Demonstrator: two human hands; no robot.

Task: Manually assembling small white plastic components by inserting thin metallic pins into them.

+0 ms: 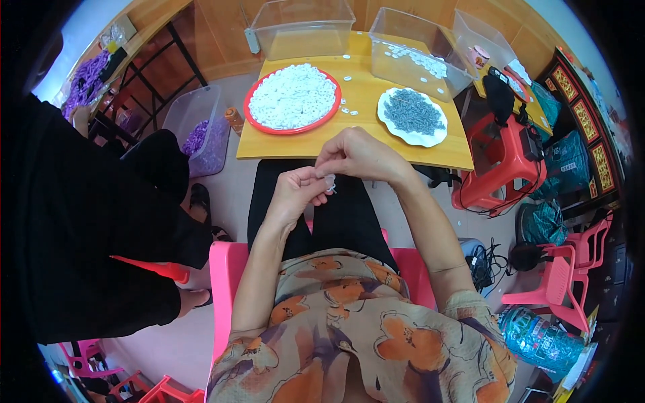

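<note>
Over my lap, just in front of the table edge, my two hands meet. My left hand [293, 193] is closed in a pinch on a small white plastic piece [330, 180] with a thin metal bit sticking out below it. My right hand [357, 156] reaches in from the right, thumb and forefinger pinched together right above that piece; what lies between these fingertips is hidden. Beyond them on the table, a red round tray [254, 124] holds a heap of small white pieces [293, 96]. To its right, a white scalloped plate [418, 140] carries a pile of small grey metal parts [411, 110].
Clear plastic bins [302, 27] stand along the yellow table's [363, 144] back, one [403, 67] with white pieces inside. A person in black [101, 235] is close on my left. A clear tub [208, 151] of purple items sits on the floor; a red stool [500, 161] stands right.
</note>
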